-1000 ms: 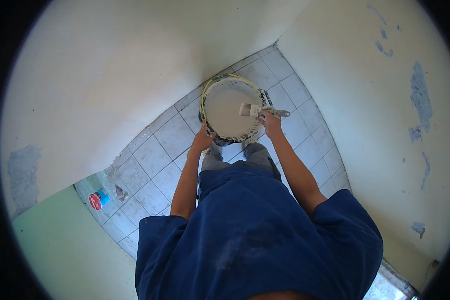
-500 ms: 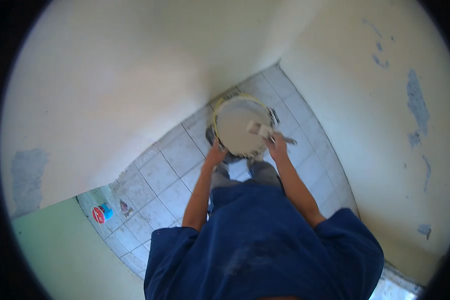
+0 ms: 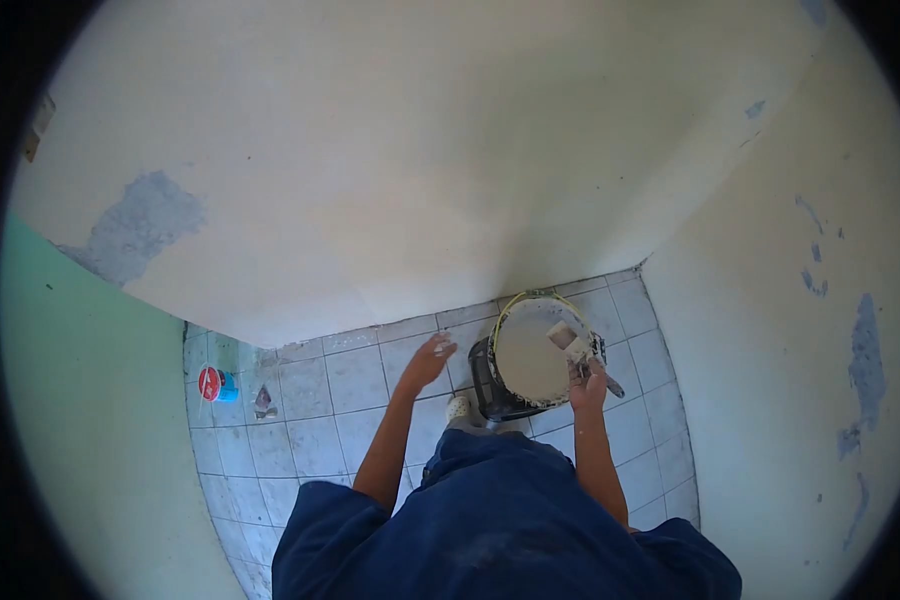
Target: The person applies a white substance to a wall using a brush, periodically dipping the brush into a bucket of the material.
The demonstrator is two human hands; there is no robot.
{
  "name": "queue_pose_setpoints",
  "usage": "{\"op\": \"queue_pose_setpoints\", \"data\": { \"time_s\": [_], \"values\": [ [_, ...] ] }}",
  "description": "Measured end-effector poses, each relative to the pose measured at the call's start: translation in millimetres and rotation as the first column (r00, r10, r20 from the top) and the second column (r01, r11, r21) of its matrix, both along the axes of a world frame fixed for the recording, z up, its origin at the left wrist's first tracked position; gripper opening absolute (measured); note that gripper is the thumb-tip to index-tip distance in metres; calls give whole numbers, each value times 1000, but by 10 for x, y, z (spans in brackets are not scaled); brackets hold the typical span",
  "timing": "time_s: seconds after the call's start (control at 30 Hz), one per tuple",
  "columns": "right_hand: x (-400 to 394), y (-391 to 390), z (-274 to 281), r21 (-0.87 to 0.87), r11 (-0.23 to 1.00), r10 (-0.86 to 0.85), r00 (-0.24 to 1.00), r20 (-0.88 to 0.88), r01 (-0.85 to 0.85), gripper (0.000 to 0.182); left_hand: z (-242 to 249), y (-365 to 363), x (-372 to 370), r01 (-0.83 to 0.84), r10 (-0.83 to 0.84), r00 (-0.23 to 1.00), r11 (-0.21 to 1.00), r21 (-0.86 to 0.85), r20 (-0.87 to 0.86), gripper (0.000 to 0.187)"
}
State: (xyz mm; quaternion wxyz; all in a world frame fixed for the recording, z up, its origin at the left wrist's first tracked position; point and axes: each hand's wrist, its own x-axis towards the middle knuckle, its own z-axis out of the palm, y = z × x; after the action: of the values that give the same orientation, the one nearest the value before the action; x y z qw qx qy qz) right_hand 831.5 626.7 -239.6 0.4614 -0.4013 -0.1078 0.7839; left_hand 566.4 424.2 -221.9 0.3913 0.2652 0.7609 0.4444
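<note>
A dark bucket [image 3: 488, 392] of cream paint [image 3: 528, 348] stands on the floor by the wall, its rim smeared with paint and a yellow handle at the far edge. My right hand [image 3: 588, 384] is closed round a paintbrush [image 3: 572, 346] at the bucket's right side. The brush's paint-coated head is over the paint, and its handle sticks out to the lower right. To the left of the bucket, my left hand [image 3: 428, 364] is in the air, holding nothing, with loosely parted, paint-marked fingers.
Cream walls [image 3: 370, 200] meet at a corner behind the bucket. Grey patches [image 3: 150, 225] mark both walls. A small blue and red tub [image 3: 217, 384] sits on the tiled floor [image 3: 315, 445] at left, near a small object [image 3: 264, 402] I cannot make out.
My left hand has come off the bucket's rim and moved left. The brush stays in my right hand over the bucket. The view has shifted, showing more of the wall.
</note>
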Motion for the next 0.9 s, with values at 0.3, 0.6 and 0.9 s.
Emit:
{"op": "queue_pose_setpoints", "data": {
  "time_s": [0.3, 0.6, 0.9],
  "values": [
    [-216, 59, 328, 34, 998, 58, 978, -200, -52, 27, 765, -647, 353, -325, 317, 943, 942, 84, 101, 45],
    [-546, -46, 941, 87, 995, -22, 971, -238, 44, 16, 1203, -499, 52, -182, 171, 982, 972, 148, 82, 51],
    [-1498, -193, 1181, 151, 982, -73, 961, -266, 116, 18, 1382, -352, -850, -68, 52, 995, 977, 201, 82, 47]
  ]
}}
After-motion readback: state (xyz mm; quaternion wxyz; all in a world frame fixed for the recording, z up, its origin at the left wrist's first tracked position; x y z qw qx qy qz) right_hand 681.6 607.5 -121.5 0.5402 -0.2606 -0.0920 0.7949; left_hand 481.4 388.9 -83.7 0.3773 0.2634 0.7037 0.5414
